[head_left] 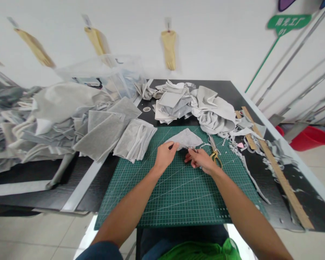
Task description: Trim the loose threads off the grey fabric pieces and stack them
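Note:
My left hand [166, 156] pinches the near left edge of a light grey fabric piece [186, 139] above the green cutting mat [168, 195]. My right hand [200, 160] is closed at the fabric's near right edge. A small dark tool [194, 149] sticks out between its fingers; its kind is too small to tell. Just right of that hand, gold-handled scissors [214, 150] lie on the mat with the blades pointing away. Left of the fabric, a stack of grey cloth pieces [135, 140] rests partly on the mat.
Large heaps of grey fabric [54, 115] cover the left table, with a clear plastic box [124, 77] behind. Another cloth pile [184, 99] sits beyond the mat, near a tape roll [146, 109]. At right lie wooden rulers [278, 169] and fabric scraps [249, 169]; a red bucket [311, 139] stands beyond.

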